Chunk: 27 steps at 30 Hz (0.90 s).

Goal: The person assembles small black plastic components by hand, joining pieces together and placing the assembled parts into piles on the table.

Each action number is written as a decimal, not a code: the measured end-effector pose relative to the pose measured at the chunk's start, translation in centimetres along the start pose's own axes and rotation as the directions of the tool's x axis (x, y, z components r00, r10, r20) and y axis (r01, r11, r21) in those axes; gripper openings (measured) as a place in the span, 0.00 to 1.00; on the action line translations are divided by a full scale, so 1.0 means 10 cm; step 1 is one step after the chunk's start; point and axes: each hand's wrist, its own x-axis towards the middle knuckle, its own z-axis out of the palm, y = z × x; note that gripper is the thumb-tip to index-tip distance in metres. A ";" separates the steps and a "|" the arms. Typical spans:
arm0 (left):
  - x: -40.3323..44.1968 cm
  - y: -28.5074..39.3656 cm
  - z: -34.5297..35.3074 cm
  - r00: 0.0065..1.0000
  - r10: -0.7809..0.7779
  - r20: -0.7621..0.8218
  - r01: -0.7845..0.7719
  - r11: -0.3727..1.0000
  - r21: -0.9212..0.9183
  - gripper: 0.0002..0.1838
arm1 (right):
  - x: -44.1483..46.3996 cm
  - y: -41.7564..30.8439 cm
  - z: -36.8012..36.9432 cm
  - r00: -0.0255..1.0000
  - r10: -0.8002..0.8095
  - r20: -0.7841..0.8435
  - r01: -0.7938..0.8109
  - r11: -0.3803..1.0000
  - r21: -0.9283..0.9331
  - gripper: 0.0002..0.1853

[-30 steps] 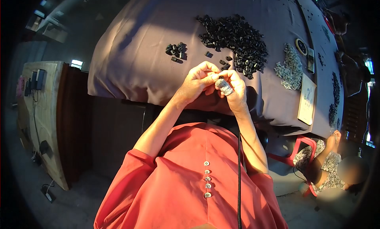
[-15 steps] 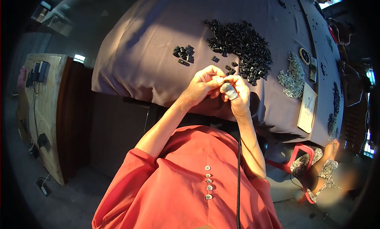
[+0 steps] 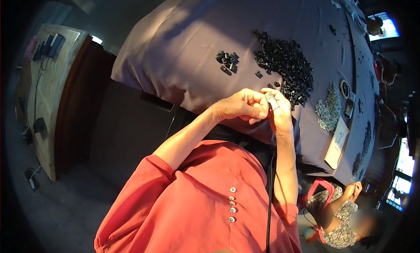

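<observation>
Desk cover [image 3: 188, 47]: matt cloth, drawn smooth at the left, creased along the near edge
Black pieces [image 3: 291, 69]: plastic by look, marked with small glossy highlights
Silvery pieces [image 3: 329, 108]: metal by look, shiny, heaped into a rough texture
Pale board [image 3: 336, 144]: flat and smooth; paper or wood cannot be told apart
Finger wrap [image 3: 272, 99]: whitish, rough, matt
Red shirt [image 3: 197, 191]: matt cloth, softly folded
Shirt buttons [image 3: 232, 210]: hard and glossy
Left side table [image 3: 52, 104]: topped in pale, worn material, sided in dark wood by look
Chair [image 3: 313, 189]: smooth red plastic by look
Floor [image 3: 78, 209]: matt, grey
</observation>
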 end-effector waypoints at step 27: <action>0.01 -0.03 -0.01 1.000 -0.018 -0.001 0.018 1.000 -0.008 0.06 | 0.58 -0.32 -0.05 0.974 -0.193 -0.119 0.126 0.897 -0.425 0.07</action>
